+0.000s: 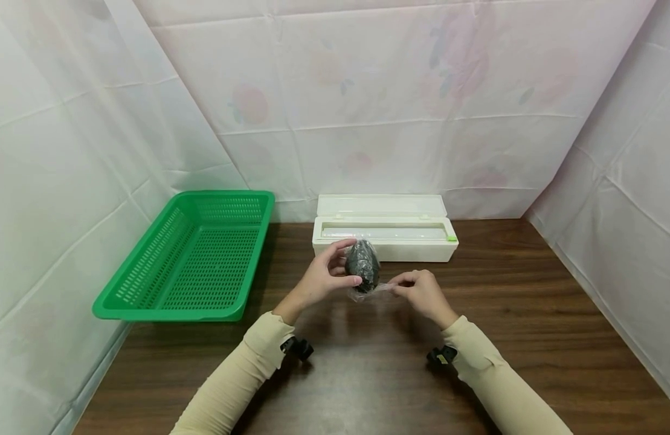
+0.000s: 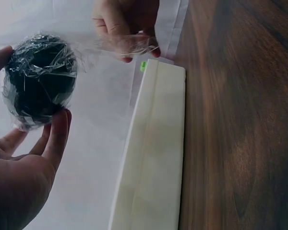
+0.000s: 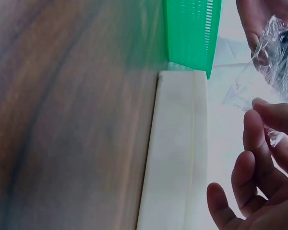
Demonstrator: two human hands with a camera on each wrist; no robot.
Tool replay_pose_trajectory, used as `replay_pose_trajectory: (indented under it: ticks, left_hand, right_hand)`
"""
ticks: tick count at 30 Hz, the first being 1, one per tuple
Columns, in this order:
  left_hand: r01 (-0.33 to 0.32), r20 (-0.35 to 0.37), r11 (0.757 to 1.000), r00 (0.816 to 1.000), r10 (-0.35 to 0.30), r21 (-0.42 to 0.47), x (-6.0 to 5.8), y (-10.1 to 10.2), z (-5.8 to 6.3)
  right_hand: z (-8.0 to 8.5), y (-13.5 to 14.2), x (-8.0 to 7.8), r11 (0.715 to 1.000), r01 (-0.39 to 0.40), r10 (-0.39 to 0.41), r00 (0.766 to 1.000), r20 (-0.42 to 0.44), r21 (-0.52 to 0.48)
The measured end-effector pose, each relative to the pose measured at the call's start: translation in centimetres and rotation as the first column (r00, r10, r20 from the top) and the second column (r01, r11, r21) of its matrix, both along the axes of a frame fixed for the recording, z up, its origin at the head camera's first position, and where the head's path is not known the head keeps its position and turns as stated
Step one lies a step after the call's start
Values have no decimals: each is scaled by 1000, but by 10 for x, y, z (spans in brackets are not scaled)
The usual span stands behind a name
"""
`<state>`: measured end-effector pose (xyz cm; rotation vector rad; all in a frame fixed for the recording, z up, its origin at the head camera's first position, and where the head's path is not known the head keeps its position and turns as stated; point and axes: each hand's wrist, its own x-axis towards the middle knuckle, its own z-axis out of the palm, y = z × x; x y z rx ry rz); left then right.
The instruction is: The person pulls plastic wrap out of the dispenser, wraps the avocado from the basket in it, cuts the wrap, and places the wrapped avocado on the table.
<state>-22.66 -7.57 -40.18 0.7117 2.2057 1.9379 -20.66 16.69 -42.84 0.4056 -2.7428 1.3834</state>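
Observation:
A dark, egg-shaped avocado [image 1: 362, 264] wrapped in clear cling film is held up by my left hand [image 1: 325, 275]. In the left wrist view, the left thumb and fingers grip the avocado [image 2: 41, 79] from opposite sides. My right hand [image 1: 421, 293] pinches a loose tail of the cling film [image 2: 117, 44] between thumb and index finger. That tail stretches sideways from the avocado to the right fingertips [image 3: 261, 101]. Only part of the wrapped avocado [image 3: 285, 62] shows in the right wrist view.
Behind the hands stands a white cling film box [image 1: 386, 251] with its lid [image 1: 380, 205] raised, a film roll inside and a green slider at its right end. A green plastic basket [image 1: 248, 260] sits to the left on the brown wooden table [image 1: 508, 338]. White cloth [image 1: 378, 90] hangs around.

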Motion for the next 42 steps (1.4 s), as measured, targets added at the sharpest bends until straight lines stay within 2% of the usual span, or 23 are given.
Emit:
replay_pose_trajectory:
  ticks: [8, 20, 32, 35, 39, 42]
  left_hand:
    - [33, -4, 999, 999, -34, -31, 2, 1, -4]
    - [115, 10, 993, 993, -115, -12, 4, 6, -7]
    - [155, -7, 988, 988, -155, -3, 7, 9, -9]
    - [168, -13, 986, 986, -168, 8, 7, 9, -10]
    - [172, -12, 985, 985, -172, 19, 8, 9, -10]
    - [166, -15, 986, 986, -166, 22, 8, 9, -11]
  right_hand:
    - [7, -2, -5, 1000, -6, 8, 995, -99, 20]
    - [12, -6, -9, 1000, 20, -20, 981, -195, 1]
    - [18, -7, -3, 997, 63, -71, 950, -305, -36]
    - [20, -7, 0, 995, 82, -97, 948, -305, -61]
    - [20, -6, 3, 989, 108, -131, 956, -264, -100]
    - [20, -5, 3, 987, 102, -130, 960, -246, -125]
